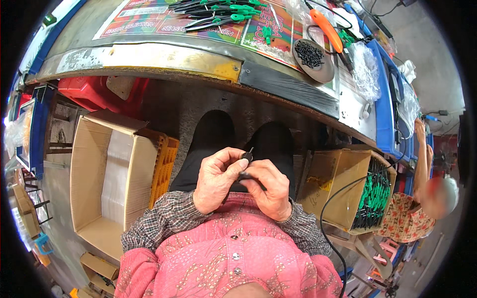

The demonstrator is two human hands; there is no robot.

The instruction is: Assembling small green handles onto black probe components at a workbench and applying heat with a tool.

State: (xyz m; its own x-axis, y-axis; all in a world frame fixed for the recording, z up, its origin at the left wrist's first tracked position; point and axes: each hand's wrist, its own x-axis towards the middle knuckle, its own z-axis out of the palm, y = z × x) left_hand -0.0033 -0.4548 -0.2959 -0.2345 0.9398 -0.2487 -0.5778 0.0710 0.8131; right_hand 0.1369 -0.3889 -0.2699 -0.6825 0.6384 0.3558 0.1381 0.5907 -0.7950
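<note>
Above my lap, my left hand pinches a small black piece with a thin pointed tip standing up between thumb and forefinger. My right hand is close beside it, its fingers closed on a dark lower part of what looks like the same piece. The palms and fingers hide most of its length, so its exact kind does not show. On the bench ahead lies a pile of long black pieces with green parts. A round dish of small black parts rests near the bench edge.
An orange-handled corded tool lies beside the dish. Blue trays stand at the right. An open cardboard box is at my left; another box at my right holds green-and-black pieces. A person sits further right. A black cable hangs nearby.
</note>
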